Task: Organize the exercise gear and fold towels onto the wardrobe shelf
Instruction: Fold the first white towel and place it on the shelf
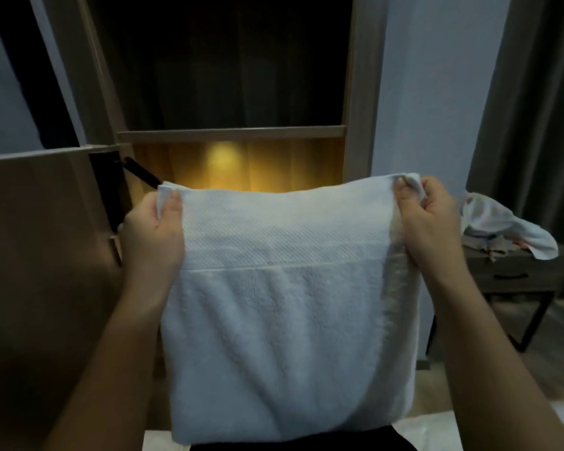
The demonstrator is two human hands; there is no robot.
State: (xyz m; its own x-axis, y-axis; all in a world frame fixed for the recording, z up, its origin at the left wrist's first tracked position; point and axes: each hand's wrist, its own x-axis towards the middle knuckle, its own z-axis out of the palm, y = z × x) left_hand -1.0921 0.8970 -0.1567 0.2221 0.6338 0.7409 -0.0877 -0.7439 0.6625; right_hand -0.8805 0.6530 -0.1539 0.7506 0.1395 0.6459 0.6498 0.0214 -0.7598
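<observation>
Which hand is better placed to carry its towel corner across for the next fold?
Probably the right hand: it pinches a top corner of the towel with open space beside it, whereas the left hand, pinching the other corner, sits close to the open wardrobe door.

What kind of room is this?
Probably a bedroom or hotel room: there is an open wardrobe lit inside, a curtain by the wall, and a small side table piled with clothes. A white towel is held up before it.

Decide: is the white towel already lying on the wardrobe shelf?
No: the left hand and right hand hold the towel up by its top corners.
</observation>
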